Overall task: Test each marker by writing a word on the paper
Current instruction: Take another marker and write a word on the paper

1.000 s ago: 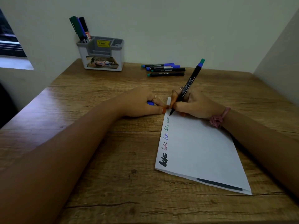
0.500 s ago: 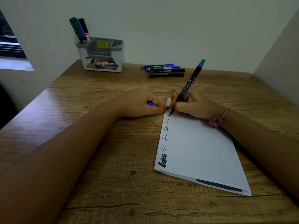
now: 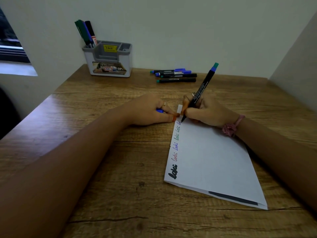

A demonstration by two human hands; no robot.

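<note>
Writing with the marker (image 3: 199, 98) at centre frame.
My right hand (image 3: 207, 112) grasps it, tip on the paper (image 3: 214, 160); my left hand (image 3: 151, 110) fingers clench a blue cap (image 3: 159, 110), steadying the paper's edge.

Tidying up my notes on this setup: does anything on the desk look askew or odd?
Only mildly: the paper lies skewed to the desk edge, and four markers lie loose near the wall, outside the holder. Nothing looks spilled or damaged.
</note>
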